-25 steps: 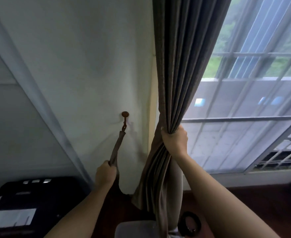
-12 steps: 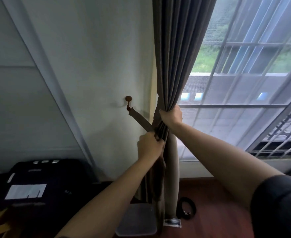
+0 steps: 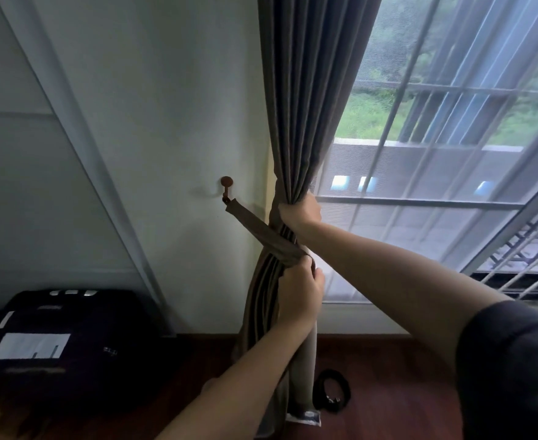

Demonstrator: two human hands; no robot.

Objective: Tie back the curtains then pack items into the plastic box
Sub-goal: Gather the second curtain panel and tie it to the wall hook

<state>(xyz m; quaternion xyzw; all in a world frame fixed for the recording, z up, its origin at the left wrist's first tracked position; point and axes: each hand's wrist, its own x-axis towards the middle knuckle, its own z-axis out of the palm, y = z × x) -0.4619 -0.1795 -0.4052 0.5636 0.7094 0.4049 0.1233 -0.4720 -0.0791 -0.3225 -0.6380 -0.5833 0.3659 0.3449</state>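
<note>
A brown-grey curtain point(image 3: 305, 90) hangs at the window's left edge, gathered into a bunch. My right hand point(image 3: 301, 211) grips the bunch from the right. A brown fabric tieback point(image 3: 258, 230) runs taut from a round brown wall hook point(image 3: 226, 182) down across the front of the curtain. My left hand point(image 3: 299, 293) is closed on the tieback's free end, just below my right hand and against the curtain's right side. The plastic box is mostly hidden behind my left forearm at the curtain's foot.
A barred window point(image 3: 436, 154) fills the right side. A black case point(image 3: 68, 331) with a white label stands on the floor at the left. A coiled black cable point(image 3: 331, 392) lies on the wooden floor by the curtain's foot.
My left hand has carried the tieback from hanging below the hook rightward across the curtain's front to its right side. My right hand keeps its grip on the bunch.
</note>
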